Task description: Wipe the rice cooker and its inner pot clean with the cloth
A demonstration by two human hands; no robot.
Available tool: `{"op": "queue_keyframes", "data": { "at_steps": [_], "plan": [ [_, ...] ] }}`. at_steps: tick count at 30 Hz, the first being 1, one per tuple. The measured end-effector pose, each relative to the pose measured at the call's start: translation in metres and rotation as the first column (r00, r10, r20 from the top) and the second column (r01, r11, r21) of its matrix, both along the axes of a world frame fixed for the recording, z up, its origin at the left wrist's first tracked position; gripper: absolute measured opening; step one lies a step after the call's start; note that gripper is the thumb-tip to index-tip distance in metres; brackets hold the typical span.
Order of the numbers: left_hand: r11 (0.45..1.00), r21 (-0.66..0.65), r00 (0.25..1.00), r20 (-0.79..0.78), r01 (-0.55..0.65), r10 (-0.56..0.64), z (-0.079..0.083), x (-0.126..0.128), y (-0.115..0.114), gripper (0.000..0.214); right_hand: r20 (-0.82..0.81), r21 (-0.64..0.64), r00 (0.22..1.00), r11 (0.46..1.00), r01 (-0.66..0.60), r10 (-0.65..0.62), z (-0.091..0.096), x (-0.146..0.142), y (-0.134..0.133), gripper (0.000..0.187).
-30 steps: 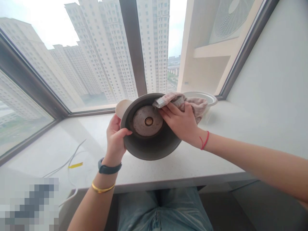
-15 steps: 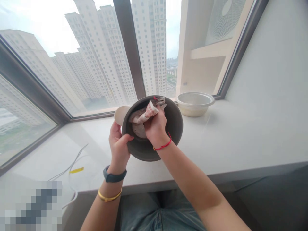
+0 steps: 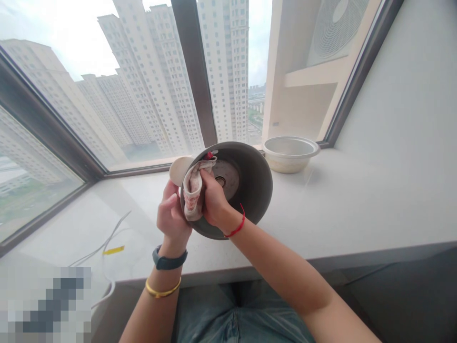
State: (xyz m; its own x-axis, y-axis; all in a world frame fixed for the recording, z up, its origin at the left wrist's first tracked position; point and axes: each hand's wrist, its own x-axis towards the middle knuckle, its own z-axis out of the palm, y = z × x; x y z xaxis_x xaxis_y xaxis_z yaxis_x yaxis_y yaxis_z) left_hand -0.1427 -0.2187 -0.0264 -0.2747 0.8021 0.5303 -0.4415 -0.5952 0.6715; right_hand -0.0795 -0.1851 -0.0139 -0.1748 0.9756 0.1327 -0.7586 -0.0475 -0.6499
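Observation:
A deep dark grey pot (image 3: 255, 190) is tilted toward me, with a cream rounded tab (image 3: 179, 170) at its left edge. On the left side, my left hand (image 3: 173, 214) grips the pot near that tab. A whitish cloth with reddish patches (image 3: 193, 190) is bunched in my right hand (image 3: 215, 197). That hand presses the cloth against the pot's left inner wall and rim. The pot's round bottom shows, with a small ring fitting (image 3: 221, 181) at its centre.
A pale oval basin (image 3: 291, 155) stands on the white sill (image 3: 350, 205) to the right, by the window. At left lie a thin cable (image 3: 109, 240) and its yellow tag (image 3: 113, 250). The sill's front edge runs just above my lap.
My right hand has moved the cloth from the pot's bottom leftward to its left wall and rim, uncovering the bottom. My left thumb has come off the inside of the rim.

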Motion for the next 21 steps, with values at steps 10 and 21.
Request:
{"op": "queue_keyframes", "data": {
  "at_steps": [10, 21],
  "plan": [
    [0.969, -0.189, 0.984, -0.107, -0.159, 0.140, 0.007, -0.001, -0.003, 0.039, 0.273, 0.232, 0.959, 0.962, -0.142, 0.076, -0.014, 0.014, -0.015, 0.035],
    [0.964, -0.214, 0.985, -0.100, -0.160, 0.141, 0.009, 0.003, -0.003, 0.038, 0.352, 0.282, 0.931, 0.937, -0.206, 0.099, -0.033, 0.019, -0.008, 0.041]
  ]
}}
